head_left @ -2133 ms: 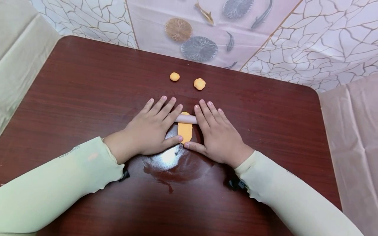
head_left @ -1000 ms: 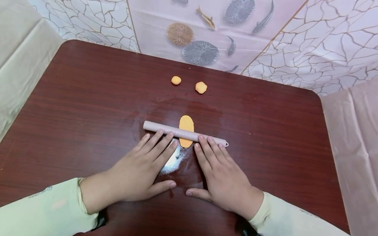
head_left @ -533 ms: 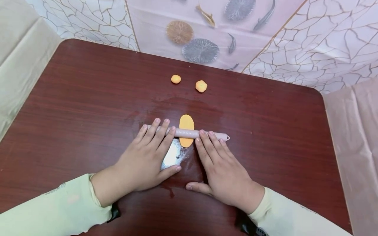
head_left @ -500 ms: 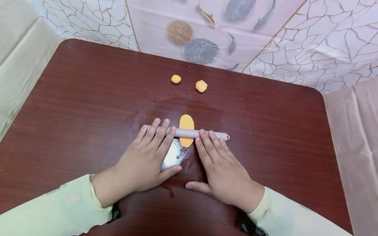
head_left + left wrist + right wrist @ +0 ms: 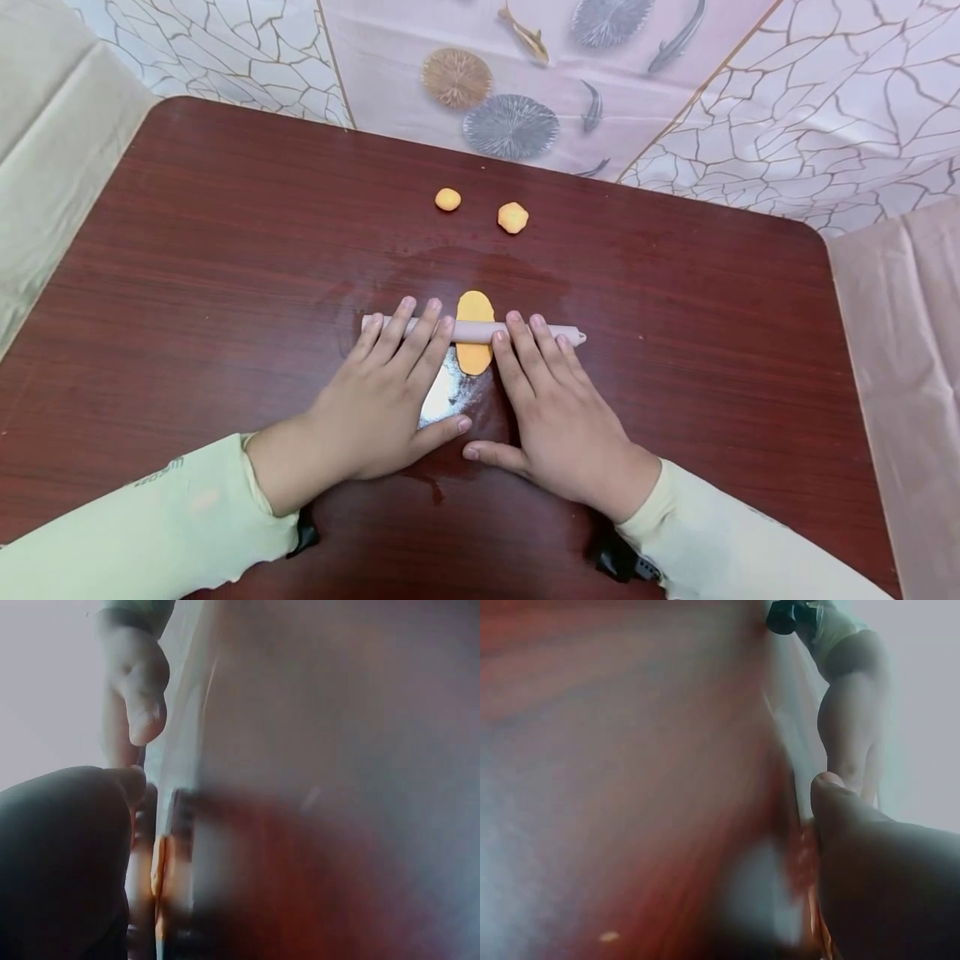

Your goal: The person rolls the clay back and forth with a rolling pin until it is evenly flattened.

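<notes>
A pale pinkish rolling pin [image 5: 474,332] lies crosswise over a flat, oval piece of yellow-orange dough [image 5: 475,360] in the head view. My left hand [image 5: 375,400] rests its straight, spread fingers on the pin's left part. On the right part lie the extended fingers of my right hand [image 5: 562,408]. Both thumbs point inward, close to each other below the dough. The pin's looped right end sticks out past my right fingers. In the left wrist view the dough [image 5: 159,877] shows edge-on as a thin strip, blurred and partly hidden by the hand.
Two small dough lumps, a smaller ball [image 5: 447,199] and a larger rough one [image 5: 513,217], sit farther back on the dark reddish-brown table [image 5: 225,233]. A bright glare patch [image 5: 444,392] lies below the dough. A patterned curtain [image 5: 510,83] hangs along the table's far edge.
Earlier the pin was near the dough's far end; it came back toward me and tilted, then moved slightly forward and straightened. My hands followed it, fingers staying straight. The dough lumps stayed put.
</notes>
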A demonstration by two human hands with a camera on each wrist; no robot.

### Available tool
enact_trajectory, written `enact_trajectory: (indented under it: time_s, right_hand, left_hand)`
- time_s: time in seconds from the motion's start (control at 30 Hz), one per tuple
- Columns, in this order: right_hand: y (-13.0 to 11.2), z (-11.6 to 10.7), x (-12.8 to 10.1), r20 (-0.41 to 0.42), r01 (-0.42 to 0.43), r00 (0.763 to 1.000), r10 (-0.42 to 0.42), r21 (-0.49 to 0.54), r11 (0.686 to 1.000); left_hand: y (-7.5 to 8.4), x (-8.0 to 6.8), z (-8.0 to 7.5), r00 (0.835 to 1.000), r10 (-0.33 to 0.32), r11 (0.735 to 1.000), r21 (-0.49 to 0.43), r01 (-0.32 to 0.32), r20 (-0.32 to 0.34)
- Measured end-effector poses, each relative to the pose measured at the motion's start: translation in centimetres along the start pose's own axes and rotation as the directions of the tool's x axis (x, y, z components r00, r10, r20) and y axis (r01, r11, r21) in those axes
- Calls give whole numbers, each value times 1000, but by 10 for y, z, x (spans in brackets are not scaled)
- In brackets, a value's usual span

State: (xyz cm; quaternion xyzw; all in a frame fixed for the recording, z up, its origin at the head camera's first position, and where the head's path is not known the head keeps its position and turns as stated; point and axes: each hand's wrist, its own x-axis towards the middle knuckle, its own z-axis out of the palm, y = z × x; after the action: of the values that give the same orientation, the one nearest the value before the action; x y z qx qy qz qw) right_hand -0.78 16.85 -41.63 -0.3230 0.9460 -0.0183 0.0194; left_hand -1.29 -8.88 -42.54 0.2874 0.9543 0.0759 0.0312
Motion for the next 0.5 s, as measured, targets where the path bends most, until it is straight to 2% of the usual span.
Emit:
enact_trajectory:
  time_s: [0.2,0.5]
  right_hand:
    - [8,0,17,11,-40,999,40,16,999]
    - [28,-2,45,37,-79,996,77,81,994]
  left_hand:
    - [-11,18,-4,1000,-16,1000,-25,17,18]
    - [-30,47,-11,1000,-22,1000,3,22,22]
